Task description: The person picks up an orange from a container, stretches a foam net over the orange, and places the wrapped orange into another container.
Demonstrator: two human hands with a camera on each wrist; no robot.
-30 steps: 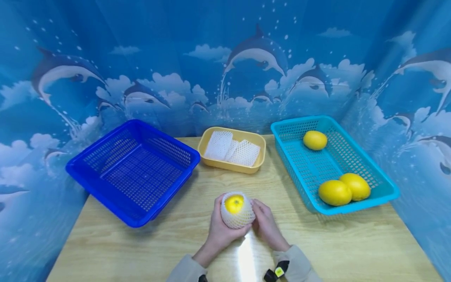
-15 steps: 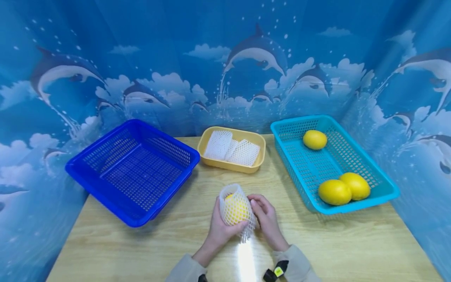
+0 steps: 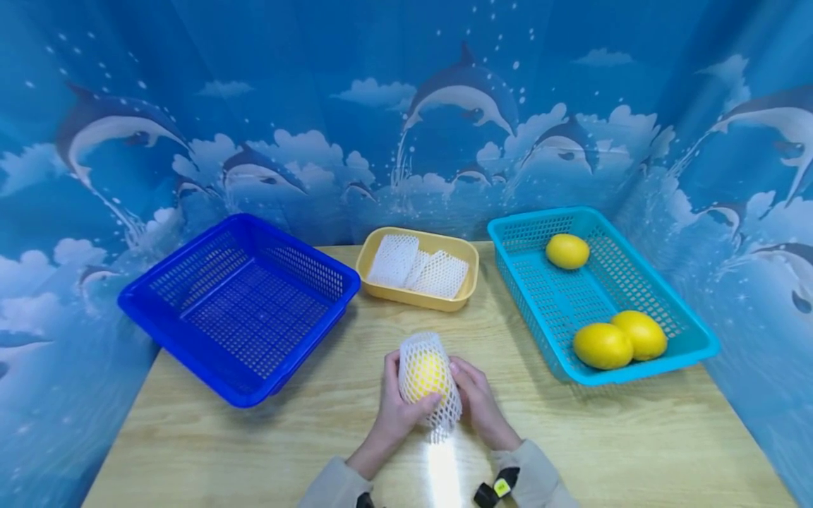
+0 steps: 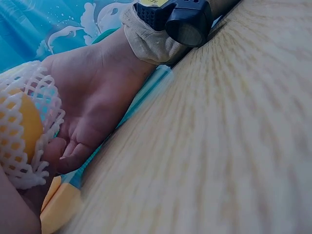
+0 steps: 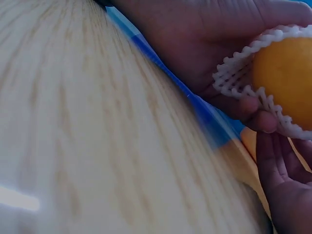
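Note:
In the head view a yellow oval fruit sits inside a white foam net sleeve, held above the table near its front. The net reaches past the fruit at the top, and its lower end hangs below. My left hand grips the netted fruit from the left, thumb across its front. At the right side my right hand pinches the net's edge with its fingers. The right wrist view shows the orange-looking fruit bare at the net's open end, with fingers of both hands at the rim.
A dark blue basket stands on the left. Behind the hands is a small yellow tray with several white foam nets. On the right, a teal basket contains three yellow fruits. A dolphin-print curtain encloses the table.
The fruit's top showed bare out of the net a second ago; now mesh rises over and past it. The net's lower end has come into view below. Both hands have barely shifted.

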